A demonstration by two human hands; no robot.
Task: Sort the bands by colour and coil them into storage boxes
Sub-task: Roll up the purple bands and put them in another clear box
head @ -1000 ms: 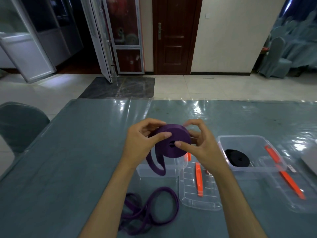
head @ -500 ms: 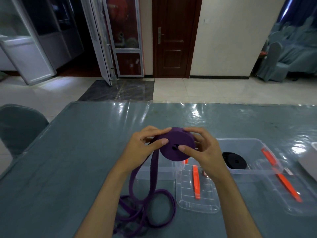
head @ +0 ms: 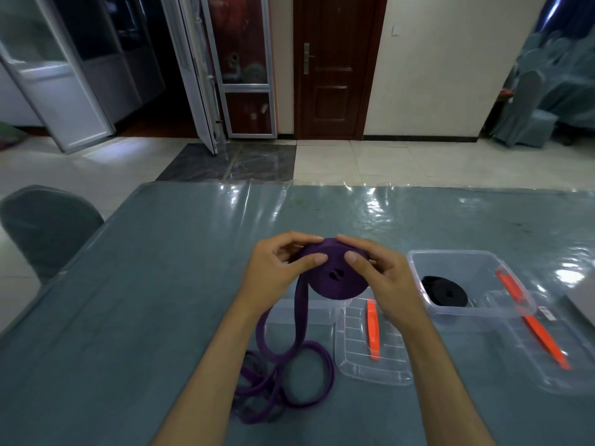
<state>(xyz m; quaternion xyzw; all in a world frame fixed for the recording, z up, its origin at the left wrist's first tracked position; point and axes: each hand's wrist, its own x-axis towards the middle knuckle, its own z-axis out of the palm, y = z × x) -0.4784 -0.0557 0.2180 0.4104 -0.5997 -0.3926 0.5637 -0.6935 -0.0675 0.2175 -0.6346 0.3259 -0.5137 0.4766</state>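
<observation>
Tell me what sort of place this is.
Probably a banquet or function hall: fabric-covered chairs stacked at the right, a table under clear plastic sheeting, and a tiled floor.

The hands hide most of the clear box (head: 317, 309) behind them, and the grey object (head: 583, 305) is cut off at right.

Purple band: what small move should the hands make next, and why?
Probably another turn of the purple coil, drawing in slack. Both the left hand and right hand grip it, yet a long loose tail lies piled on the table.
</observation>
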